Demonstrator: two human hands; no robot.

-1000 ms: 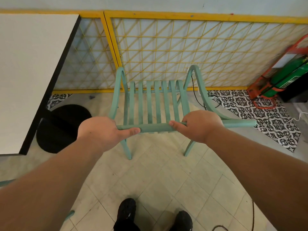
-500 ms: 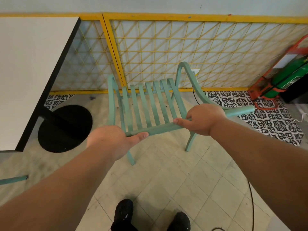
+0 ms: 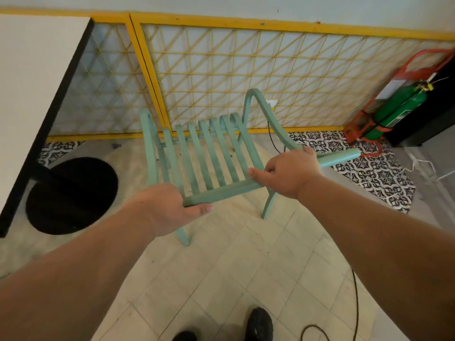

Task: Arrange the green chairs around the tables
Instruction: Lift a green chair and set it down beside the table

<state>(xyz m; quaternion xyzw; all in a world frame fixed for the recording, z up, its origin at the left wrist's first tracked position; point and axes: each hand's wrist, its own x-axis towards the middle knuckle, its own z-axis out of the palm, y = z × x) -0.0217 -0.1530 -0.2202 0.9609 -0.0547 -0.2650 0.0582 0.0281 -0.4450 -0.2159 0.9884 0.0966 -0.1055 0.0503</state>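
I am standing the green chair (image 3: 211, 153) just right of the white table (image 3: 32, 94), my left hand (image 3: 165, 207) curled under its top rail and my right hand (image 3: 290, 173) wrapping it, gripping wide apart for steering control.

A yellow lattice fence (image 3: 283, 77) is seen along the back wall. At right, a green cylinder (image 3: 398, 108) is held tilted in a red cart (image 3: 364, 130), over patterned tiles (image 3: 376, 178). A black cable (image 3: 354, 294) is trailed across the pale floor (image 3: 221, 279).
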